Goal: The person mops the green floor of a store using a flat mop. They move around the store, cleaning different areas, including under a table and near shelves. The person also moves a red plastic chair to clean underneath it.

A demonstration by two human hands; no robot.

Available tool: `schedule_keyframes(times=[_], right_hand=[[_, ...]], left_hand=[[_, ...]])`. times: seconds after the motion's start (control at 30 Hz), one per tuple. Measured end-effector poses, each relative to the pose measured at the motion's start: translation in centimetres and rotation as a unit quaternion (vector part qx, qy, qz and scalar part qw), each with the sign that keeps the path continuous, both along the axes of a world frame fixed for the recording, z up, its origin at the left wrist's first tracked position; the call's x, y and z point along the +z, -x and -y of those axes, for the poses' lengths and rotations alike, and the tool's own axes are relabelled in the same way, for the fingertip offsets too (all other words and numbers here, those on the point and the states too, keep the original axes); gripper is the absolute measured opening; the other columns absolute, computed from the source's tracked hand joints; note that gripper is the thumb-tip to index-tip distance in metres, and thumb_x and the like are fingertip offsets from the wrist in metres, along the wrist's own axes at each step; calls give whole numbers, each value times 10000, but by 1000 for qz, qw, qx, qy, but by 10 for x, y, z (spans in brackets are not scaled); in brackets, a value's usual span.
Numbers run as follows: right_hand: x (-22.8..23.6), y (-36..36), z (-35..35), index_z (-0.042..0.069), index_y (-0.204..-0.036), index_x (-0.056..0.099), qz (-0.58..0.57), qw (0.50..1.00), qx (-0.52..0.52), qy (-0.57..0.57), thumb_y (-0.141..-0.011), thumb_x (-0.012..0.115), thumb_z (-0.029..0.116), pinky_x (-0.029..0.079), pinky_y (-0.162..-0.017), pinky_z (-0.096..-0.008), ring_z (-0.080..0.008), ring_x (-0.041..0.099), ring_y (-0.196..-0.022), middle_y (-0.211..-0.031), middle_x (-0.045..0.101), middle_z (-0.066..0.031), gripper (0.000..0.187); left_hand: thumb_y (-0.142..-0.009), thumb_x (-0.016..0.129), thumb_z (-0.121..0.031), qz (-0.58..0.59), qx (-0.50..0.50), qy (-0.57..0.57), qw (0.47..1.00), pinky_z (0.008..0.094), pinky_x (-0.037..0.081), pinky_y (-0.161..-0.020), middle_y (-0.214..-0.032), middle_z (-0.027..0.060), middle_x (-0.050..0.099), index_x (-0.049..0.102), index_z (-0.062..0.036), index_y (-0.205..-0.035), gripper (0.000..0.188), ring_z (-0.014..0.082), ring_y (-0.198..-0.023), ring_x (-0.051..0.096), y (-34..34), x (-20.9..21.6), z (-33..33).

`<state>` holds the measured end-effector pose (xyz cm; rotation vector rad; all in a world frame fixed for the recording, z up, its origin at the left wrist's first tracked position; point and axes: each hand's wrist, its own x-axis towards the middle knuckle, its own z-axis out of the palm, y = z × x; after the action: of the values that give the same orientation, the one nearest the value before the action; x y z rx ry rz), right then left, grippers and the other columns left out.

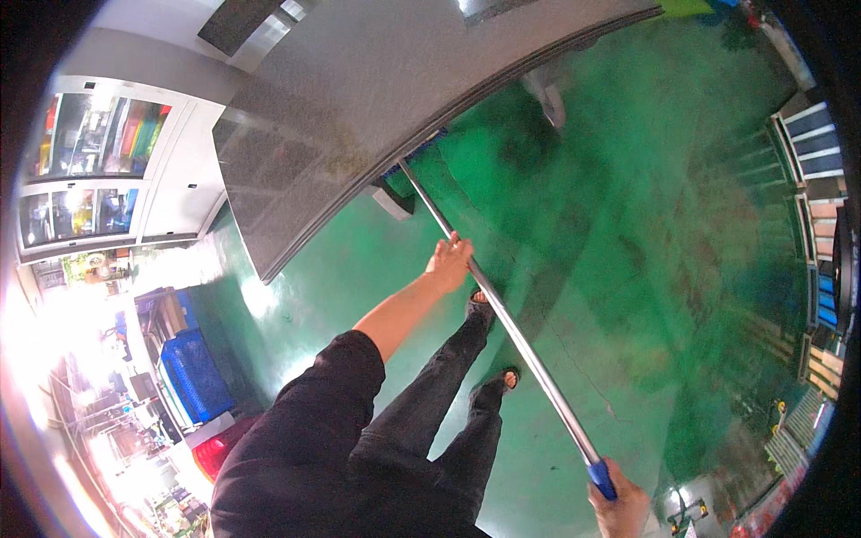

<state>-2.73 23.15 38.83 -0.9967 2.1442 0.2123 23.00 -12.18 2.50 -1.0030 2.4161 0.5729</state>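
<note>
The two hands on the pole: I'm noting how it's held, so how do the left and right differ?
The left hand is partway along the silver pole, while the right hand is at its blue end. The left hand shows with its forearm; the right hand is by the picture's lower edge, forearm out of view. Both are bare.

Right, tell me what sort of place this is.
Probably a workshop or utility room, though I can't be sure: it has a smooth green floor, a white cabinet with packed shelves behind glass, and a big grey table.
</note>
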Motion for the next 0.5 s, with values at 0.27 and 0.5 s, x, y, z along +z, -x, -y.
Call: schedule_keyframes(times=[0.27,0.5], right_hand=[[63,-12,-8,143,-1040,641,-22,1000,-10,-20,-713,717,312,446,-522,-446,-364,568,-588,-682,590,-151,375],[120,-29,-24,161,-1057,630,-80,997,-17,9,-738,701,300,443,-496,-423,-354,558,-566,-696,580,-134,355]], left_hand=[[-828,570,-203,50,16,-67,996,510,214,-1072,-1410,122,271,329,-65,-1306,553,378,-1353,149,6,37,-21],[-819,604,-207,-20,-6,-121,992,507,216,-1080,-1445,127,217,283,-46,-1331,625,368,-1360,122,28,79,-40]])
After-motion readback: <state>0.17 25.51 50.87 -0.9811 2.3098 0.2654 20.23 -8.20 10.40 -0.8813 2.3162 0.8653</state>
